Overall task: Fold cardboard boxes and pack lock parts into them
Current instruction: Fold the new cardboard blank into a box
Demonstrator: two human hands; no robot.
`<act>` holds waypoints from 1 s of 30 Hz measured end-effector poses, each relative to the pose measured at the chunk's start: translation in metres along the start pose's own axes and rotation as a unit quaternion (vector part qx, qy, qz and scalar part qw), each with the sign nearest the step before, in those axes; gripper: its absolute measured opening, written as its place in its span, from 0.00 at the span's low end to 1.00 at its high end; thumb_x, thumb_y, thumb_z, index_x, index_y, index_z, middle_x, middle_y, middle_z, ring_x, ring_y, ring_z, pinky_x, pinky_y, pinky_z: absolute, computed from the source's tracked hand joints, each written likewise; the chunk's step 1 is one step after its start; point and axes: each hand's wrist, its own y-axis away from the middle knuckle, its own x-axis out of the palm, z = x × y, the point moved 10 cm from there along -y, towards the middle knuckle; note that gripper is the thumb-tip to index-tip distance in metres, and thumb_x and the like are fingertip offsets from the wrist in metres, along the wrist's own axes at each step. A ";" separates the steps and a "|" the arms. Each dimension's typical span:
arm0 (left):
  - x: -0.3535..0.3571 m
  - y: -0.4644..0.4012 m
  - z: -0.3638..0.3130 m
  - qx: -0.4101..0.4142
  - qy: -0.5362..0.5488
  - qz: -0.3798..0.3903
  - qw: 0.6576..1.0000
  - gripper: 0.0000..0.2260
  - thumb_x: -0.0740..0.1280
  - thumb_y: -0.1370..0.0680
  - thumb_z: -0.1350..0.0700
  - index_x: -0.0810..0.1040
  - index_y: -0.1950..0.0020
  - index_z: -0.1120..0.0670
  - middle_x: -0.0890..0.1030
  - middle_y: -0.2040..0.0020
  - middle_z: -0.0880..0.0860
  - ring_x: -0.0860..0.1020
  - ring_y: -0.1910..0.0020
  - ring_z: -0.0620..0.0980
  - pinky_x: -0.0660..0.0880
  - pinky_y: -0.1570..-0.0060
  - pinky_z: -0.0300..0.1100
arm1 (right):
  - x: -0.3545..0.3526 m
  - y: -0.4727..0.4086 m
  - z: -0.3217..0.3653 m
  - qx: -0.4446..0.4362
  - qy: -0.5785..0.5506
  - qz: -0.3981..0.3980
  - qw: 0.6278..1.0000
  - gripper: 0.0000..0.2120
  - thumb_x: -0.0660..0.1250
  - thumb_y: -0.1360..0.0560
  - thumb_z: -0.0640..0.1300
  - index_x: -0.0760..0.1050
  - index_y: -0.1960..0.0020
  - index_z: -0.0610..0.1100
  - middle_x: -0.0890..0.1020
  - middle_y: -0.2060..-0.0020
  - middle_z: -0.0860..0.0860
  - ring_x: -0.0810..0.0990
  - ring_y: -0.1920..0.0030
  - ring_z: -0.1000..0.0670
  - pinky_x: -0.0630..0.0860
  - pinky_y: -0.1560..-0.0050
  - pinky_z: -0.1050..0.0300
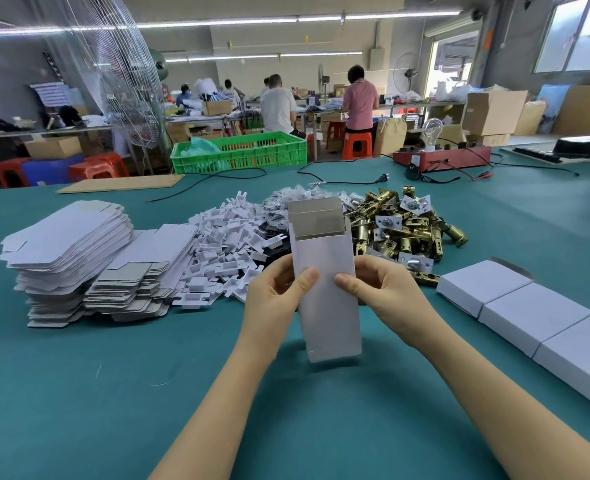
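No writing, brand or label can be read on anything here; the cartons are plain white. The box [326,289] is a tall, narrow white carton with a grey inside, held upright above the green table [113,393], its lower end off the surface. Its top is open, with the back flap standing up and side flaps showing grey board. The left hand [276,296] grips the box's left edge, thumb pressed on the front face and fingers curled behind; the right hand [380,292] grips the right edge the same way, its thumb on the front just beside the left thumb. Behind the box lie the lock parts: a heap of white plastic pieces [224,244], some clear bags [286,199] of small bits, and a pile of brass latches [404,226] with silver plates among them. To the left sit two stacks of flat blanks [68,251], white on one side and grey on the other. To the right, closed white boxes [528,317] lie in a row, touching one another.
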 end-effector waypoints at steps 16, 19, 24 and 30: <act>0.024 0.005 0.016 -0.020 -0.165 0.032 0.986 0.08 0.70 0.23 0.47 0.74 0.47 0.42 0.82 0.50 0.42 0.79 0.54 0.36 0.75 0.56 0.31 | 0.013 0.004 -0.014 0.011 0.028 -0.066 0.997 0.06 0.58 0.19 0.52 0.68 0.46 0.51 0.78 0.51 0.59 0.76 0.54 0.68 0.71 0.57 0.74; 0.030 0.007 0.014 -0.007 -0.171 0.060 0.984 0.04 0.66 0.20 0.48 0.73 0.47 0.40 0.81 0.51 0.39 0.79 0.53 0.32 0.72 0.58 0.27 | 0.019 0.004 -0.007 -0.008 0.028 -0.045 0.999 0.23 0.55 0.22 0.57 0.64 0.31 0.47 0.75 0.38 0.57 0.73 0.38 0.62 0.69 0.40 0.69; 0.027 0.004 0.017 -0.037 -0.099 0.088 0.991 0.06 0.64 0.21 0.47 0.76 0.45 0.41 0.82 0.48 0.40 0.80 0.47 0.37 0.76 0.48 0.34 | 0.010 0.005 0.009 -0.047 0.021 -0.079 0.996 0.11 0.54 0.19 0.52 0.72 0.42 0.55 0.79 0.47 0.56 0.77 0.46 0.59 0.73 0.44 0.57; 0.045 0.011 0.016 -0.034 -0.059 0.122 0.990 0.11 0.63 0.22 0.51 0.75 0.41 0.51 0.82 0.44 0.50 0.80 0.48 0.39 0.77 0.50 0.35 | -0.003 0.008 0.032 -0.131 0.094 -0.121 0.979 0.10 0.51 0.19 0.56 0.68 0.42 0.60 0.79 0.49 0.60 0.77 0.49 0.59 0.73 0.49 0.64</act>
